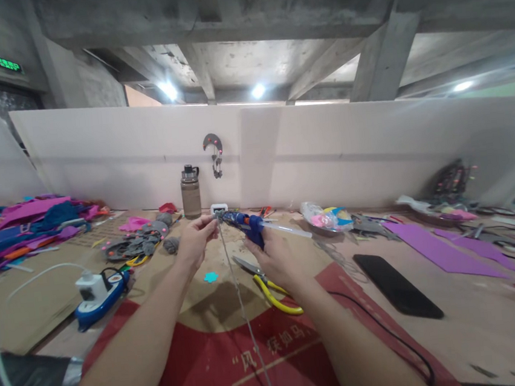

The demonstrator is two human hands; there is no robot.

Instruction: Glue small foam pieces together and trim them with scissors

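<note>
Your left hand (198,238) has its fingertips pinched together on a thin gray string (237,292), which runs down toward you. Your right hand (270,255) is wrapped around a blue glue gun (255,226), and its tip points at your left fingertips. A clear glue stick (291,229) pokes out of its back. Both the string's top end and the glue gun are up over the middle of the desk (480,329). Just below your right hand lie scissors (267,295) with yellow handles. A little blue flower shape (210,277) sits to the left of them. Nearer to you is a big red sheet (201,368) with writing on it. To the left you have a pile of gray pieces (138,238) and a blue power strip (101,299) with a white plug (91,288) in it. To the right are a black phone (398,285) and a purple sheet (440,248). At the back, a bottle (191,193) stands upright by the white wall (121,151), where a gray moon shape (212,141) hangs.
</note>
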